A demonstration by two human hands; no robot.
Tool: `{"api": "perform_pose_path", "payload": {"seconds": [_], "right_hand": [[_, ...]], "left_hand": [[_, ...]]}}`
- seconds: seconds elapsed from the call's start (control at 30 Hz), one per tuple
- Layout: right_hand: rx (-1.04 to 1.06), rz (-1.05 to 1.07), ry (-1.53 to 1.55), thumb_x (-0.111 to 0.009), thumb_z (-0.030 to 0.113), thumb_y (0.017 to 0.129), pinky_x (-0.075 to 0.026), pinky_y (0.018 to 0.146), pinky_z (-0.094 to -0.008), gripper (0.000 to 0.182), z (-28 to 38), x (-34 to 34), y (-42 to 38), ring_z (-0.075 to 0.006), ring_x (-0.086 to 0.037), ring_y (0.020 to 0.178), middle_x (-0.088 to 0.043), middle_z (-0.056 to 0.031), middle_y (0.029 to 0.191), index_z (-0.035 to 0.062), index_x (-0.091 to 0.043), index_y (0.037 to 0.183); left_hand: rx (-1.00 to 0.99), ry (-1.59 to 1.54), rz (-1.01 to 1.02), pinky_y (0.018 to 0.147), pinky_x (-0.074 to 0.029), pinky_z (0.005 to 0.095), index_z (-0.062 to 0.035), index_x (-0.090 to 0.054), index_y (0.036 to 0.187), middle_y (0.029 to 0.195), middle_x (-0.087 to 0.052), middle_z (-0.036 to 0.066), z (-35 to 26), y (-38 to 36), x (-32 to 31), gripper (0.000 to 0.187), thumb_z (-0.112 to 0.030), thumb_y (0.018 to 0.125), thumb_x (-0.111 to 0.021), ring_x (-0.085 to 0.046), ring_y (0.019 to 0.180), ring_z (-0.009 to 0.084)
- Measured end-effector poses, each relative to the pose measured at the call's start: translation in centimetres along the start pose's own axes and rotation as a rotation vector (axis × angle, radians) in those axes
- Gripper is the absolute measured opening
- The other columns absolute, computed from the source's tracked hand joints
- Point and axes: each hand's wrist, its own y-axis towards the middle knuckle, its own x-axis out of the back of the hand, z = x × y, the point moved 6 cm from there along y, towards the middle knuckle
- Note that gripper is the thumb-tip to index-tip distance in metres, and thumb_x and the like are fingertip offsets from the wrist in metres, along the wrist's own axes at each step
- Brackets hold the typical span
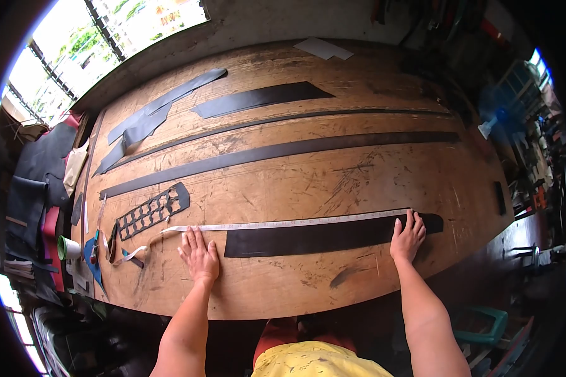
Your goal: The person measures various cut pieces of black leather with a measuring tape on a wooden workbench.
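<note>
A white measuring tape [283, 223] is stretched along the upper edge of a black leather piece [308, 239] on the wooden table. My left hand [200, 252] lies flat beyond the leather's left end, its fingertips at the tape. At the other side, my right hand [409, 235] rests on the leather near its rounded right end, fingers extended and touching the tape's end. What lies under those fingertips is hidden. Left of my left hand, the tape's loose end curls on the wood. Beside it is a black cut-out lattice piece [151, 212].
Long dark strips [277, 152] and folded black leather [264, 99] lie farther back on the table [333, 176]. Tools, including scissors [95, 248], a blue piece [93, 267] and a green-white cup [69, 249], sit at the left edge. A blue fan [503, 116] stands at the right.
</note>
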Motion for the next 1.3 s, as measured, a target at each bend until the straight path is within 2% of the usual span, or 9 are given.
{"api": "perform_pose_path", "payload": {"seconds": [0.33, 0.5, 0.6, 0.73, 0.77, 0.9, 1.07, 1.1, 1.3], "right_hand": [[0.017, -0.066, 0.054, -0.055, 0.042, 0.1, -0.029, 0.117, -0.0501, 0.049, -0.6, -0.4, 0.2, -0.0303, -0.041, 0.136, -0.047, -0.0066, 0.146, 0.0174, -0.052, 0.142], [-0.234, -0.056, 0.119, -0.071, 0.036, 0.091, -0.046, 0.09, -0.0489, 0.02, -1.2, 0.0, 3.7, -0.0298, -0.052, 0.113, -0.058, -0.0023, 0.113, 0.02, -0.063, 0.101], [-0.382, 0.003, 0.167, -0.074, 0.038, 0.089, -0.042, 0.096, -0.0538, 0.024, -1.5, -0.2, 4.1, -0.03, -0.05, 0.119, -0.057, -0.0017, 0.118, 0.0194, -0.064, 0.1], [-0.494, 0.069, 0.237, -0.079, 0.034, 0.084, -0.039, 0.102, -0.0577, 0.028, -2.1, -0.5, 4.6, -0.0313, -0.05, 0.121, -0.058, -0.0046, 0.12, 0.0181, -0.064, 0.102], [-0.558, 0.065, 0.251, -0.082, 0.03, 0.082, -0.033, 0.108, -0.0609, 0.027, -2.2, -0.5, 4.8, -0.0322, -0.051, 0.123, -0.061, -0.0052, 0.12, 0.0166, -0.067, 0.1], [-0.633, 0.085, 0.286, -0.084, 0.025, 0.08, -0.029, 0.112, -0.0636, 0.023, -3.3, -1.4, 5.7, -0.0311, -0.056, 0.121, -0.067, -0.0065, 0.111, 0.0147, -0.07, 0.095], [-0.651, 0.129, 0.407, -0.084, 0.025, 0.079, -0.041, 0.106, -0.0484, 0.02, -2.9, -0.9, 5.2, -0.0319, -0.064, 0.11, -0.07, -0.0065, 0.103, 0.014, -0.071, 0.091], [-0.604, 0.071, 0.586, -0.081, 0.019, 0.083, -0.049, 0.093, -0.0394, 0.02, -4.9, -3.1, 5.1, -0.0252, -0.066, 0.093, -0.068, -0.0059, 0.093, 0.0094, -0.069, 0.096], [-0.506, -0.016, 1.087, -0.069, -0.003, 0.091, -0.046, 0.068, -0.0244, 0.017, -2.8, -0.4, -0.1, -0.0096, -0.055, 0.074, -0.058, -0.0019, 0.084, -0.0016, -0.061, 0.106]], "left_hand": [[-0.012, -0.04, -0.001, 0.121, -0.013, 0.0588, -0.0096, -0.029, 0.158, 0.168, -0.02, 0.01, 0.0, -0.2, 0.4, 0.067, -0.038, 0.1, -0.048, -0.017, 0.153, 0.0317], [-0.039, -0.092, -0.03, 0.12, -0.015, 0.0612, -0.0088, -0.035, 0.155, 0.165, -0.025, 0.012, 0.5, 0.0, 0.2, 0.065, -0.039, 0.1, -0.051, -0.02, 0.152, 0.0338], [-0.021, -0.147, 0.004, 0.119, -0.017, 0.0593, -0.0074, -0.04, 0.152, 0.164, -0.028, 0.013, 0.4, 0.3, 1.0, 0.064, -0.039, 0.098, -0.055, -0.022, 0.151, 0.0335], [-0.224, -0.268, -0.24, 0.106, -0.031, 0.0521, -0.0075, -0.06, 0.126, 0.137, -0.053, 0.013, -2.6, -0.4, 3.4, 0.041, -0.025, 0.09, -0.07, -0.043, 0.132, 0.0318], [-0.362, -0.382, -0.284, 0.095, -0.037, 0.0474, -0.0096, -0.064, 0.11, 0.115, -0.059, 0.009, -5.2, -0.6, 5.2, 0.031, -0.02, 0.084, -0.077, -0.051, 0.115, 0.0296], [-0.624, -0.519, -0.102, 0.09, -0.038, 0.0449, -0.0111, -0.064, 0.108, 0.107, -0.06, 0.007, -12.0, -0.1, 4.1, 0.031, -0.024, 0.083, -0.078, -0.054, 0.105, 0.0291], [-0.727, -0.493, -0.053, 0.081, -0.038, 0.0433, -0.0143, -0.064, 0.098, 0.095, -0.057, 0.005, -15.4, 1.6, 3.4, 0.026, -0.027, 0.08, -0.079, -0.053, 0.096, 0.0275], [-0.737, -0.507, -0.035, 0.08, -0.037, 0.0432, -0.0145, -0.063, 0.093, 0.091, -0.056, 0.005, -15.5, 1.9, 3.5, 0.02, -0.025, 0.082, -0.077, -0.053, 0.094, 0.0273], [-0.781, -0.487, 0.004, 0.079, -0.037, 0.0429, -0.0129, -0.062, 0.091, 0.09, -0.055, 0.006, -15.8, 2.7, 2.6, 0.014, -0.02, 0.085, -0.073, -0.052, 0.092, 0.0284]]}}
